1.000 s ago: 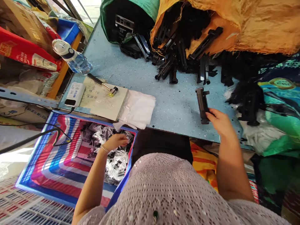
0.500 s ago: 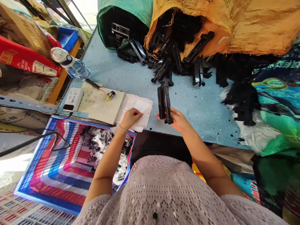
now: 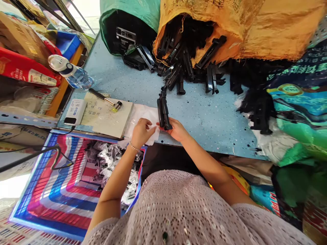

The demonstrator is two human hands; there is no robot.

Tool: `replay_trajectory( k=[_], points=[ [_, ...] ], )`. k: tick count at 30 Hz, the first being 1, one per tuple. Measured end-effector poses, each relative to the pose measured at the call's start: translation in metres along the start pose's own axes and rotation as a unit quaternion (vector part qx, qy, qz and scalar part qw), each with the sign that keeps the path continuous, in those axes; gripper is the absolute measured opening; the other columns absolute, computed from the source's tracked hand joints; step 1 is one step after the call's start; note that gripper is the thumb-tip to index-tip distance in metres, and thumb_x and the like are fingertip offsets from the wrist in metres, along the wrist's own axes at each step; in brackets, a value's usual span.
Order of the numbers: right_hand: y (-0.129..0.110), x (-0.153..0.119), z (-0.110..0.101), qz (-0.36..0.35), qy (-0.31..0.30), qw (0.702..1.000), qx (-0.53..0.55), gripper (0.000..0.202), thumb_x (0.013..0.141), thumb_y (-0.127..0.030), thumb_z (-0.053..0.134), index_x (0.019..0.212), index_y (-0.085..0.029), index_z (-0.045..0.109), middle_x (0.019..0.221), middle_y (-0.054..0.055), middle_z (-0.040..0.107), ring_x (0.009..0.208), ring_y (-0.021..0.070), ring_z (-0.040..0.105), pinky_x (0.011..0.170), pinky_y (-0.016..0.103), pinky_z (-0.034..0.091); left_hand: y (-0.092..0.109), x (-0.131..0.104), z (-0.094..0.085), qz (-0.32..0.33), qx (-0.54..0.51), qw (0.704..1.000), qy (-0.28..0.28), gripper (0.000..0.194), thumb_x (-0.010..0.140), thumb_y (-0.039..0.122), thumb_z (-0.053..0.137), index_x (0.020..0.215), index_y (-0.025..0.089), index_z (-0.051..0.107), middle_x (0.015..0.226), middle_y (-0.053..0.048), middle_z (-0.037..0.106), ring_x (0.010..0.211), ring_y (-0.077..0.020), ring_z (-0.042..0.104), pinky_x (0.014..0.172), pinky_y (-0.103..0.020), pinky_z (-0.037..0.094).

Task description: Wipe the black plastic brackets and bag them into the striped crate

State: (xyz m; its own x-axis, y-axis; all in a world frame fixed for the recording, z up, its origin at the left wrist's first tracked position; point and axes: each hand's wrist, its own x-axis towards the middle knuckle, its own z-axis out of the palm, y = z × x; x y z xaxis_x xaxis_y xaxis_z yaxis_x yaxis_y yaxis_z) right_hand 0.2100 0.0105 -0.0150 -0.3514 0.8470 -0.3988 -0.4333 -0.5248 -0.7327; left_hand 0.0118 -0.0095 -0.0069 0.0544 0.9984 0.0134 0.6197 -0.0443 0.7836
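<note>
My right hand [image 3: 175, 130] is closed around the lower end of a long black plastic part [image 3: 163, 110], which points away from me. My left hand [image 3: 143, 132] is over the near edge of a stack of thin white plastic bags [image 3: 136, 117]. Its thumb stands apart from the curled fingers, and I see nothing held between them. The lower end of the black part is just right of the left thumb, by the right edge of the bags. Similar black parts [image 3: 187, 64] lie heaped farther back on the blue table [image 3: 199, 112].
An orange sack [image 3: 268, 30] and a green sack [image 3: 133, 10] spill black parts at the back. Left stand a water bottle [image 3: 79, 78], a notepad [image 3: 109, 119] with a small tool [image 3: 104, 98], and a white box [image 3: 75, 110]. A lined basket [image 3: 56, 190] holds bagged pieces below.
My right hand has carried the black part left, toward the left hand. The left thumb and fingers, pinched together before, have come apart. The whole view has shifted slightly.
</note>
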Motion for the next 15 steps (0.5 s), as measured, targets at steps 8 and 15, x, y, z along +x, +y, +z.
replay_trajectory(
  k=[8, 15],
  points=[
    [-0.009, -0.012, -0.011, -0.034, -0.022, 0.998, 0.05, 0.034, 0.076, -0.048, 0.086, 0.09, -0.021, 0.071, 0.092, 0.003, 0.077, 0.099, 0.0235, 0.076, 0.092, 0.036, 0.062, -0.011, 0.015, -0.001, -0.014, 0.018, 0.997, -0.07, 0.015, 0.087, 0.021, 0.061, 0.073, 0.019, 0.067, 0.091, -0.007, 0.07, 0.092, -0.0218, 0.065, 0.088, -0.036, 0.051],
    [0.001, 0.002, 0.01, -0.017, -0.055, 0.997, 0.051, 0.03, 0.082, -0.047, 0.081, 0.088, -0.021, 0.068, 0.087, 0.004, 0.076, 0.101, 0.0258, 0.077, 0.086, 0.036, 0.065, -0.019, 0.011, -0.005, -0.033, -0.052, 0.998, -0.023, 0.014, 0.083, 0.028, 0.07, 0.074, 0.018, 0.073, 0.088, -0.006, 0.069, 0.086, -0.0189, 0.065, 0.082, -0.033, 0.052]
  ],
)
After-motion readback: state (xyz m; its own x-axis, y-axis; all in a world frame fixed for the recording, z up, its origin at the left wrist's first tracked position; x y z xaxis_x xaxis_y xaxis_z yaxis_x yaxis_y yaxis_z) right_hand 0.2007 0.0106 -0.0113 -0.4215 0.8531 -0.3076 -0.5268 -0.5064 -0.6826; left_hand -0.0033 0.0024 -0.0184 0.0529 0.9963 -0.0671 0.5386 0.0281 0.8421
